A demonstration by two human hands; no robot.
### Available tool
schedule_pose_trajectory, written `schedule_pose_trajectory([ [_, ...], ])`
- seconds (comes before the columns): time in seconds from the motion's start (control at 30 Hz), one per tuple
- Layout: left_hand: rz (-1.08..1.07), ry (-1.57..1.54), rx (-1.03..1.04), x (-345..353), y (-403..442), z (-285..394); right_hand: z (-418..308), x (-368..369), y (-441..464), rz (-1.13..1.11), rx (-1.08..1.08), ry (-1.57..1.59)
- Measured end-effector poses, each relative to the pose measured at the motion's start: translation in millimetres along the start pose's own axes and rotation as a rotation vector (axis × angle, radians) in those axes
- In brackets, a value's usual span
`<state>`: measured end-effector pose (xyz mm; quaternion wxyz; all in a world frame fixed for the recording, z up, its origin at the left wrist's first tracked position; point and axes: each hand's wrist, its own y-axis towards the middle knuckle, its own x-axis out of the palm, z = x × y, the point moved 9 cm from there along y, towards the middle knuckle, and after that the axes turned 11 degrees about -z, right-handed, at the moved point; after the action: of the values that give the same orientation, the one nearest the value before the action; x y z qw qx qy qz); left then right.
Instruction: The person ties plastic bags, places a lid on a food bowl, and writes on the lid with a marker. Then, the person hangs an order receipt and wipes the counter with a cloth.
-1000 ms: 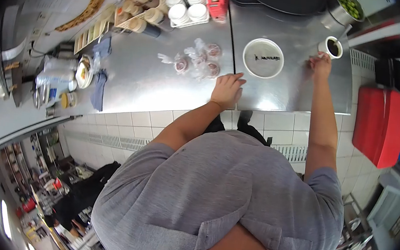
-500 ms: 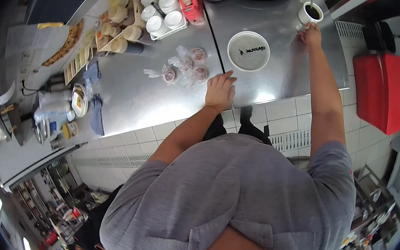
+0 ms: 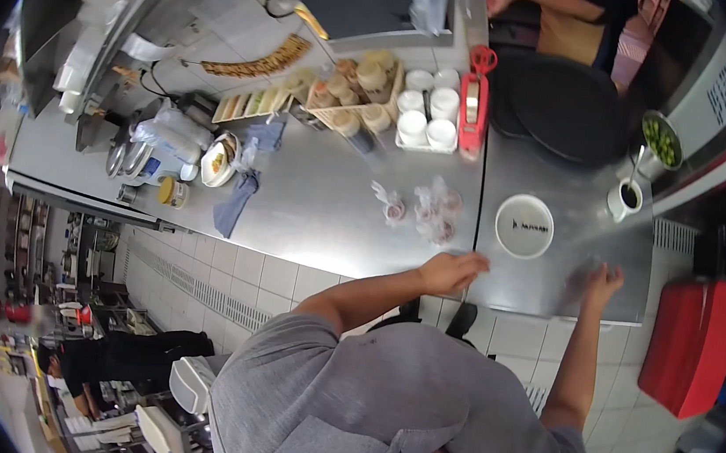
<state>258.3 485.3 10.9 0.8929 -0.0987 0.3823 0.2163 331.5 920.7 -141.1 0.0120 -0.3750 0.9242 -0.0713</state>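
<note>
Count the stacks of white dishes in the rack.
6, in the rack: front left stack, front right stack, middle left stack, middle right stack, back left stack, back right stack. None looks hidden.

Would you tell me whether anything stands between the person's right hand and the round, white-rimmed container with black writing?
Nothing visible does: only the steel counter shows between the right hand and the round, white-rimmed container. The white cup of dark liquid stands farther back, off that line.
</note>
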Motion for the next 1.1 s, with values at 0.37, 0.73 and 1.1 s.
schedule_pose_trajectory([
  [0.37,1.708,-0.888,0.366,-537.7,-271.4,-55.7,-189.8,78.9,-56.5,-0.036,-0.289,-0.084],
  [0.73,1.179,-0.427,-0.340,-438.2,-315.8,-131.7,-276.1,427.4,-292.3,-1.060,-0.608,-0.294],
  [1.1,0.757,-0.430,-0.882,-47.6,-306.7,-199.7,-31.0,500.4,-412.3,-1.708,-0.856,-1.287],
])
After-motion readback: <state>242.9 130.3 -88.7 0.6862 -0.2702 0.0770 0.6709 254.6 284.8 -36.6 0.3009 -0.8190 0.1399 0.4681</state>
